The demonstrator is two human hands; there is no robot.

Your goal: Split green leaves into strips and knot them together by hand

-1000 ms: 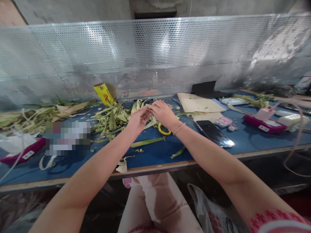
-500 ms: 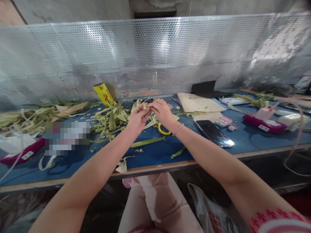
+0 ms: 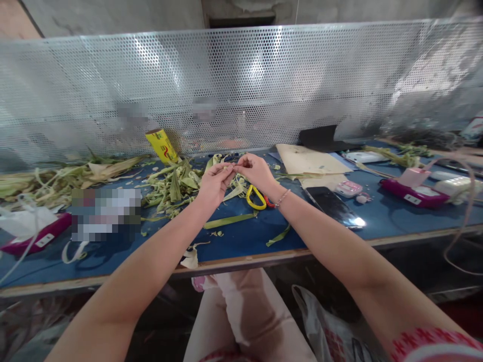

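Note:
Over the blue table (image 3: 241, 241), my left hand (image 3: 217, 181) and my right hand (image 3: 252, 170) meet at the fingertips. Both are pinched around something too small to make out. Left of them lies a pile of green husk pieces (image 3: 175, 186). Scissors with yellow and red handles (image 3: 256, 198) rest just below my right hand. A long green leaf strip (image 3: 230, 220) lies nearer the table's front edge.
A yellow tube (image 3: 162, 146) leans by the perforated metal screen (image 3: 241, 75). Dry husks (image 3: 75, 178) lie at the left. Papers (image 3: 307, 161), a black phone (image 3: 334, 206), a pink case (image 3: 349, 188) and a magenta box (image 3: 413, 193) are at the right.
My right hand's fingers have shifted slightly and its wrist has moved a little right. More of the scissors shows, including the red handle. The green piece at my fingertips no longer shows.

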